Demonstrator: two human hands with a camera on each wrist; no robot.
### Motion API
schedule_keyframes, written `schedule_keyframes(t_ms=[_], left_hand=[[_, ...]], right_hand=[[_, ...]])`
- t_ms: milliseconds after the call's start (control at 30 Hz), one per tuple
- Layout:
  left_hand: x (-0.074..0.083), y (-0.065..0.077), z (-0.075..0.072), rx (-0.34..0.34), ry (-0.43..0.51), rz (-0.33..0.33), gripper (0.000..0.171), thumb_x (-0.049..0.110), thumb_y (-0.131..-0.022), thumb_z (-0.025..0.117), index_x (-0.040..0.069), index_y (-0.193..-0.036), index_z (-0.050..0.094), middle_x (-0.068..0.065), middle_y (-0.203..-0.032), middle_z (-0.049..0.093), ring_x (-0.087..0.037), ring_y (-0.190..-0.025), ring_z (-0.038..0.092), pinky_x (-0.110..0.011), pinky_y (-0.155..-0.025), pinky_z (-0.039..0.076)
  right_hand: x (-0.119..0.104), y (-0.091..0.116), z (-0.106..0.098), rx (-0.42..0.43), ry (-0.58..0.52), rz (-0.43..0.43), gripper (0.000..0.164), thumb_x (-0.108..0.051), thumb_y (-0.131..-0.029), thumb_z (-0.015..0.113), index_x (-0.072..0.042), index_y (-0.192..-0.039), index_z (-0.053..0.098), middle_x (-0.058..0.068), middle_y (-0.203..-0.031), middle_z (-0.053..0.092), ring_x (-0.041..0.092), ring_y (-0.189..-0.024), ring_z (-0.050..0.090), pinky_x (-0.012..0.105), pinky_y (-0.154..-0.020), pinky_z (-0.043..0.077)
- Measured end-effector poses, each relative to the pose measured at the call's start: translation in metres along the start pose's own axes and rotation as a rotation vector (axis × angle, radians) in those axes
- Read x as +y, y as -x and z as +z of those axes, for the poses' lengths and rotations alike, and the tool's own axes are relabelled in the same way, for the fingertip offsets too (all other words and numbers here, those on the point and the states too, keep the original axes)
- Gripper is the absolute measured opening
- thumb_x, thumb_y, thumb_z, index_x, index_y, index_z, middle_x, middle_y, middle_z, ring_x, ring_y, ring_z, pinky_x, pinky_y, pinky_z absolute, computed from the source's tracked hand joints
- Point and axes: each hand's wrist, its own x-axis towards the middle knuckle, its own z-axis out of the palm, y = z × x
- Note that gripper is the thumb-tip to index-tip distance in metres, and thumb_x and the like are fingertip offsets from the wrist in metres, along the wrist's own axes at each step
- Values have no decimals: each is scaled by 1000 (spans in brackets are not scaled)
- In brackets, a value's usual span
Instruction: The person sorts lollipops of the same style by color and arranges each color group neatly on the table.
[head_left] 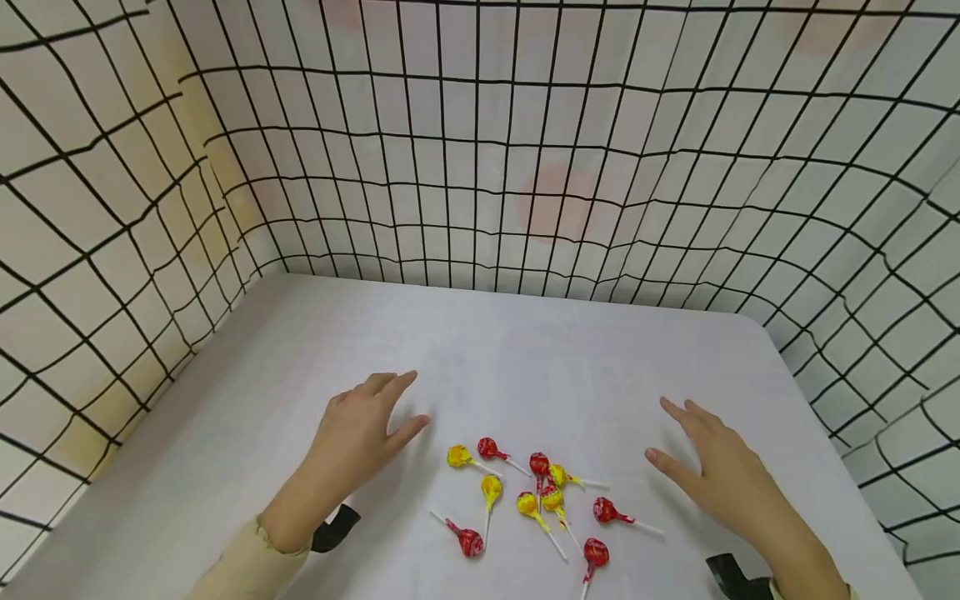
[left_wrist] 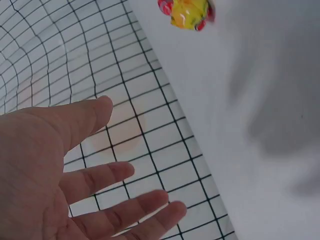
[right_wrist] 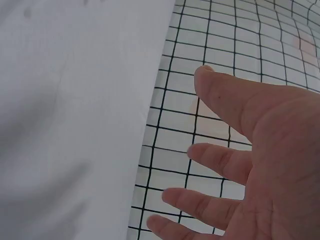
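Note:
Several wrapped lollipops lie loosely grouped on the white table, a mix of red and yellow heads on white sticks. My left hand [head_left: 356,433] hovers left of them, fingers spread and nothing held; a yellow lollipop [head_left: 458,456] is nearest to it. On the other side, my right hand [head_left: 716,471] is held above the table with fingers extended, closest to a red lollipop [head_left: 604,510]. In the left wrist view a yellow lollipop head [left_wrist: 190,12] shows at the top edge, beyond the thumb [left_wrist: 92,114]. Only the bare right palm [right_wrist: 285,165] and fingers appear in the right wrist view.
The white table [head_left: 450,350] has rounded far corners. A white curtain with a black grid pattern [head_left: 480,158] stands along its back, left and right sides. Black straps [head_left: 335,528] sit at both wrists.

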Motion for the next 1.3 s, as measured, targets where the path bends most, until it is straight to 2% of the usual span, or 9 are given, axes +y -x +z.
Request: schedule_keyframes(t_ms=[133,267,367,467,600,733,833,1033,1300], left_hand=[[4,4,0,-21,49,64,51,37,-93,85,12,-135,72,-9,-125,78,-29,-109,77,-58,-89,60],[9,8,1,-95,120,169,40,31,-92,87,12,-126,77,-4,-115,80,-24,-99,78,-51,-90,62],[11,10,1,-190,206,270,34,25,-93,87,12,-123,78,-2,-114,79,-21,-99,77,-42,-90,64],[15,13,3,-315,299,332,29,22,-94,86,14,-121,80,1,-115,78,-17,-103,75,-34,-91,63],[21,16,7,-453,363,347,25,22,-93,86,20,-117,82,9,-115,75,-9,-108,70,-29,-95,61],[26,19,12,-539,385,358,23,23,-92,88,26,-114,83,17,-112,73,-2,-107,67,-26,-96,59],[28,23,17,-568,410,382,21,25,-92,88,27,-112,84,18,-108,73,3,-102,65,-22,-93,57],[28,30,27,-566,437,465,20,23,-92,88,28,-111,84,21,-102,72,9,-95,63,-18,-90,54],[30,34,39,-501,441,594,21,18,-90,89,24,-110,85,20,-99,74,13,-90,63,-15,-89,51]], right_hand=[[-4,9,3,-27,-64,25,70,-52,-100,72,-13,-156,54,28,-155,54,56,-135,55,77,-99,47],[-7,13,8,-21,-113,26,54,-48,-99,77,-17,-142,68,13,-137,70,36,-118,69,56,-90,59],[-8,15,13,-12,-148,10,44,-43,-96,81,-21,-133,74,-3,-123,76,19,-105,70,38,-83,59],[-9,16,18,-13,-186,-17,38,-39,-93,84,-24,-127,76,-15,-110,74,4,-96,65,27,-80,57],[-8,17,23,-48,-274,-87,33,-37,-94,84,-26,-124,77,-20,-102,71,-5,-89,59,22,-77,55],[-7,16,25,-99,-366,-149,30,-33,-96,82,-22,-123,77,-18,-102,72,-4,-87,60,22,-75,55],[-6,15,28,-137,-401,-140,30,-33,-96,82,-21,-123,77,-16,-99,72,-2,-86,59,21,-75,54],[-2,14,34,-186,-445,-121,28,-33,-97,81,-20,-122,78,-15,-95,71,-1,-84,60,22,-72,54],[0,14,40,-233,-489,-71,29,-31,-96,82,-17,-121,78,-8,-91,67,1,-83,58,21,-72,53]])
